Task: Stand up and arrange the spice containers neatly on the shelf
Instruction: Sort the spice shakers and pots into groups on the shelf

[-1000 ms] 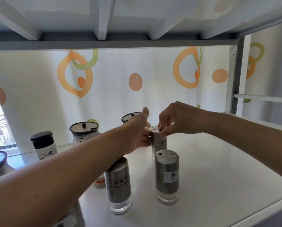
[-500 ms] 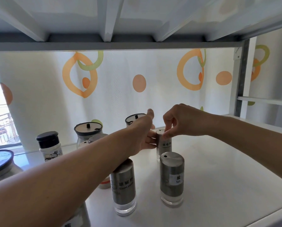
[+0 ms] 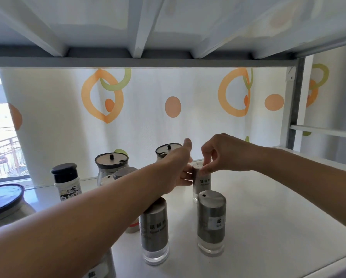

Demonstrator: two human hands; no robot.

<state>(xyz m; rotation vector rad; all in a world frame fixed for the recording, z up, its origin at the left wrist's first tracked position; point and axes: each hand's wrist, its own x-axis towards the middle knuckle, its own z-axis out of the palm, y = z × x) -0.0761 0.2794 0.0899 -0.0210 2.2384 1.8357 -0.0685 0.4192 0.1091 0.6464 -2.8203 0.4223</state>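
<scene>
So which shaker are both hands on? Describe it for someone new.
On the white shelf, look behind the salt shaker at the front. That steel shaker is the only one held: left hand grips its side, right hand pinches its top.

So the small steel shaker point(image 3: 202, 182) is upright on the shelf point(image 3: 278, 207), right hand point(image 3: 226, 153) pinching its cap, left hand point(image 3: 176, 169) gripping its side. Salt shaker point(image 3: 211, 221) stands just in front of the grip and pepper shaker point(image 3: 155, 229) front-left, both upright. Two dark-lidded glass jars point(image 3: 111, 165) sit behind-left.
</scene>
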